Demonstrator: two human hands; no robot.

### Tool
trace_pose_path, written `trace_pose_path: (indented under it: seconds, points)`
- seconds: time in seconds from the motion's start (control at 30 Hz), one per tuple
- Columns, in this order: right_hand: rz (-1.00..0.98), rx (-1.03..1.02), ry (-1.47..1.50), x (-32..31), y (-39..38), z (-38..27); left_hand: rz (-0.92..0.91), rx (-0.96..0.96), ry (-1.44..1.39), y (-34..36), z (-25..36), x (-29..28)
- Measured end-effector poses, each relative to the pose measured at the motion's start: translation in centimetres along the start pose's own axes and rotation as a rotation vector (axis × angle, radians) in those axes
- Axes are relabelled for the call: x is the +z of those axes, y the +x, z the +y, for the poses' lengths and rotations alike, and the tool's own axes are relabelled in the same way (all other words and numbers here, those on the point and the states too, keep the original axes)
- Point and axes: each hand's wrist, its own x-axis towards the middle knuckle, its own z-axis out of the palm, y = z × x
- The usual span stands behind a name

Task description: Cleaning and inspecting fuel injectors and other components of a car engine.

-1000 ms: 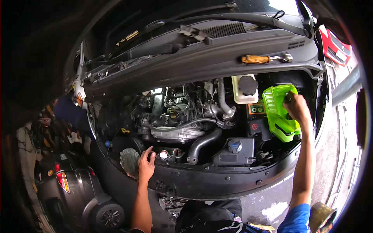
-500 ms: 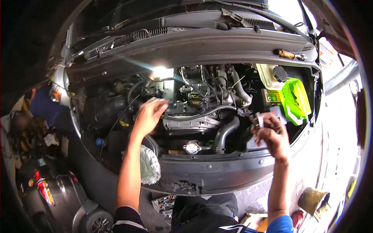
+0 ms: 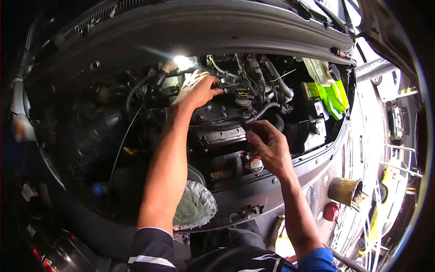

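My left hand (image 3: 199,93) reaches over the top of a car engine (image 3: 213,115), beside a bright lamp (image 3: 182,62). Its fingers are curled, and a small dark cylindrical piece (image 3: 217,85) shows at the thumb and fingertips. The yellow-marked oil filler cap (image 3: 243,100) sits just right of it. Nearer the front, my right hand (image 3: 272,147) has thumb and fingers drawn together by the ribbed black hose (image 3: 224,128). What it pinches is too dark to make out. Below its wrist side lies the radiator cap (image 3: 256,164).
A bright green tray (image 3: 333,99) stands by the battery (image 3: 311,89) at the right. A cloth-covered round bundle (image 3: 195,206) rests at the front edge. A thin cable (image 3: 123,145) hangs on the left; a bucket (image 3: 344,190) stands on the floor at right.
My left hand has moved forward and right over the engine. My right hand, which held a small metal piece near the battery, has moved left to the hose. The view has shifted.
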Motion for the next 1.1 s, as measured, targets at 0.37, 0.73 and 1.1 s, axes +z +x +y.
trace_pose_path:
  seconds: [0.37, 0.73, 1.1]
  points:
    - [0.18, -0.345, -0.451, 5.1, 4.8, 2.9, 0.17, 0.064, 0.021, 0.5, -0.9, 2.1]
    - [0.251, -0.457, -0.575, 5.6, 6.1, 3.0, 0.113, -0.014, 0.003, 0.4, -0.4, 1.8]
    - [0.277, -0.357, -0.391, 6.0, 5.9, 2.5, 0.036, -0.035, -0.037, 0.2, -0.2, 0.7]
